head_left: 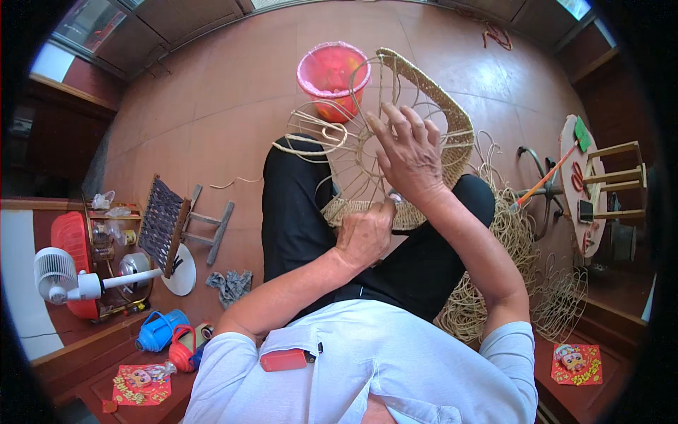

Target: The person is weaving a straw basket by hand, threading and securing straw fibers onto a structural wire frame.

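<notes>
A half-woven basket of thin wire hoops and spokes rests across my lap, its side wrapped in braided straw-coloured cord. My left hand is closed on the near woven rim, with thumb and forefinger pinching its edge. Above the wire middle, my right hand has its fingers bent and apart, close to the spokes and a strand of cord. Whether its fingertips touch the strand I cannot tell. A loose end of thicker cord curls over my left knee.
A pink bucket stands just beyond the basket. Tangled cord heaps by my right leg. At right is an oval board with scissors and a phone. A woven-seat stool and a white fan are at left.
</notes>
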The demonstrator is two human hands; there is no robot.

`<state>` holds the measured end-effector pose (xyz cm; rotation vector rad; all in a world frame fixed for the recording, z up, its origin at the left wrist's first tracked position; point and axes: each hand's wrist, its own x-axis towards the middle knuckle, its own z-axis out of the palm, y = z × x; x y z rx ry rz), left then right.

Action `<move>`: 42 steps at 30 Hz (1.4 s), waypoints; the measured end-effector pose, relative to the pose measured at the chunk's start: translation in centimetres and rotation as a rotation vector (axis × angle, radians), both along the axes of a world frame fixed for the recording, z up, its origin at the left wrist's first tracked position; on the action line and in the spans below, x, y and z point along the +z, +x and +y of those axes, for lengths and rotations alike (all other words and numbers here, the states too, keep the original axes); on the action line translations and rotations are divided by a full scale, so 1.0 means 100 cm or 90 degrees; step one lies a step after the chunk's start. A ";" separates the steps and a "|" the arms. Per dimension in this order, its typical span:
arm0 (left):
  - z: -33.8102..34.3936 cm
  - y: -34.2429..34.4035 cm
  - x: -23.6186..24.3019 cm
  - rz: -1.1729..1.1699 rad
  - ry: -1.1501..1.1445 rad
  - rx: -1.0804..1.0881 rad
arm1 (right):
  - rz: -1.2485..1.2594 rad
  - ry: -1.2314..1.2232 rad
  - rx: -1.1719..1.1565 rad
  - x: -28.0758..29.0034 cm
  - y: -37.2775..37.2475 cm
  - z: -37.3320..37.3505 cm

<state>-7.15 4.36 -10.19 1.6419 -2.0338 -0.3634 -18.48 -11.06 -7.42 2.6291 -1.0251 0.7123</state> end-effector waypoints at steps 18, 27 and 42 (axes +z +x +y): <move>0.063 -0.013 -0.020 0.183 0.049 -0.093 | -0.049 0.096 0.266 0.005 0.018 -0.083; 0.019 0.073 0.050 0.037 -0.028 0.093 | -0.222 0.250 -0.085 0.031 -0.062 -0.126; -0.014 0.270 0.076 0.368 -0.203 0.493 | -0.256 0.433 -0.351 -0.001 -0.024 -0.053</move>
